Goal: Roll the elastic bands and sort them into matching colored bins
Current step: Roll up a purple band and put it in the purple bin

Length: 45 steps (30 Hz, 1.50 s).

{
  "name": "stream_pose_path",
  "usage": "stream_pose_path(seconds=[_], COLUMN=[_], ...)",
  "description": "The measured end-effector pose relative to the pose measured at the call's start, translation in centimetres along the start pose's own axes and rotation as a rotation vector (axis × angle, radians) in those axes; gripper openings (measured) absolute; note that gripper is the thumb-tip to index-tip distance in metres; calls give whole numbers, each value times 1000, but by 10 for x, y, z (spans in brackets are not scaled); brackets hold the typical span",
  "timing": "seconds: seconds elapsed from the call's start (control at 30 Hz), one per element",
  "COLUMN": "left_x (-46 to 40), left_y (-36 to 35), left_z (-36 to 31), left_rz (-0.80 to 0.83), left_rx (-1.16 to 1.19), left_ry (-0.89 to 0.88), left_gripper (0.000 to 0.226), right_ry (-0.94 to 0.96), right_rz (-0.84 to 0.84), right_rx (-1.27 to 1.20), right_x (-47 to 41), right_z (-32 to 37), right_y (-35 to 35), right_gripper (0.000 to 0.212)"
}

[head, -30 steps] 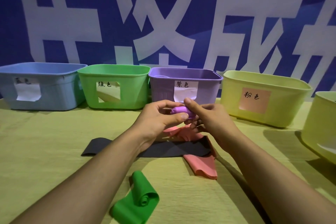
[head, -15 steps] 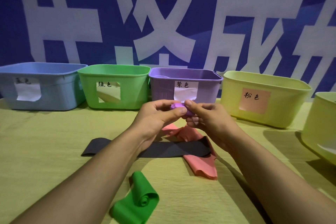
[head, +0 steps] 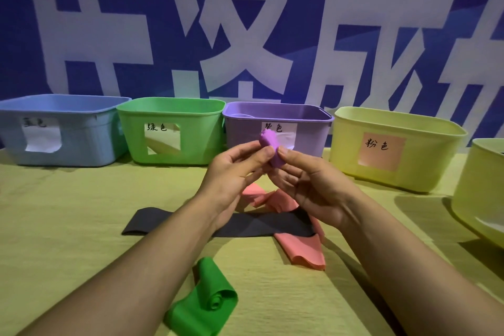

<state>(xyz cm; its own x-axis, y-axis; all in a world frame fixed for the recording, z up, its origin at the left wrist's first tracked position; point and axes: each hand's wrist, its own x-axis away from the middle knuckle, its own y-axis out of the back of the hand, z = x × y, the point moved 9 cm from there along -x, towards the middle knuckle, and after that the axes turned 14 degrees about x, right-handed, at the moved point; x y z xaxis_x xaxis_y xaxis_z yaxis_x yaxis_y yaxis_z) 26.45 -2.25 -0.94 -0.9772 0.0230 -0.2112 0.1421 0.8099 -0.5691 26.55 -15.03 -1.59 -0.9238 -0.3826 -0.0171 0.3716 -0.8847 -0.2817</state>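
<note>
Presently the purple band (head: 270,148), rolled into a tight bundle, is pinched between both hands at the centre of the frame, just in front of the purple bin (head: 313,133) and not yet in it. Left hand (head: 234,172): thumb and fingers curled, grip closed on the lower left of the roll. Right hand (head: 308,180): thumb tip pressed to the roll's right side, palm turned up, remaining fingers loosely curled beneath. Both forearms reach in from the lower edge and converge. Judged progress: rolling of this band looks finished; the drop into the bin remains. Something pale lies inside the purple bin at its left rim, identity unclear. Outstanding on the surface (head: 68,226): a black band (head: 259,226) lying flat at mid-frame, a pink band (head: 302,251) crumpled beneath and behind it, and a green band (head: 210,303) half-rolled at lower centre. The green bin (head: 191,150) and the yellow bin with pink label (head: 425,155) await their bands; contents of the blue bin (head: 81,144) at far left cannot be seen.
</note>
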Motion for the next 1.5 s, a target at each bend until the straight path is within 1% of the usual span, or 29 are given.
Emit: stream_pose_path(seconds=[0.13,0.23,0.3,0.37,0.47,0.57,0.63,0.7,0.77,0.83,0.97,1.07,1.13,1.3,1.43,1.5], left_x=[2,2,2,1,1,1,3,5,4,-3,-38,-72,-97,-156,-194,-209], left_y=[-8,-5,-2,1,5,15,18,15,9,0,-22,-40,-51,-64,-51,-40], left_z=[5,1,-2,-5,-8,-19,-30,-39,-50,-60,-81,-96,-98,-84,-57,-42], left_rz=[48,5,-29,-60,-93,-143,-166,-190,-220,-217,-197,-152,-121,-2,55,60], left_rx=[26,-15,-72,-133,-211,-314,-418,-491,-528,-571,-713,-909,-1074,-1425,-1535,-1597], left_ry=[4,-57,-101,-132,-152,-226,-288,-338,-379,-413,-431,-432,-393,-176,100,195], left_gripper=[30,30,24,19,19,16,11,12,18,23,20,24,28,42,40,36], right_ry=[13,25,58,119,247,404,437,470,501,488,466,471,468,493,489,473], right_rz=[4,-28,-45,-92,-268,-407,-428,-453,-472,-474,-486,-502,-501,-520,-502,-503], right_rx=[-54,-40,37,197,571,930,1114,1262,1371,1442,1524,1551,1561,1575,1592,1588], right_x=[3,2,0,-2,3,11,14,17,19,19,17,16,15,16,16,14], right_z=[1,1,3,8,22,38,41,43,44,44,43,43,42,42,38,37], right_y=[-6,-6,-5,0,9,13,10,7,3,2,5,6,6,6,4,8], right_gripper=[35,36,34,33,31,23,31,38,38,39,42,43,43,38,36,36])
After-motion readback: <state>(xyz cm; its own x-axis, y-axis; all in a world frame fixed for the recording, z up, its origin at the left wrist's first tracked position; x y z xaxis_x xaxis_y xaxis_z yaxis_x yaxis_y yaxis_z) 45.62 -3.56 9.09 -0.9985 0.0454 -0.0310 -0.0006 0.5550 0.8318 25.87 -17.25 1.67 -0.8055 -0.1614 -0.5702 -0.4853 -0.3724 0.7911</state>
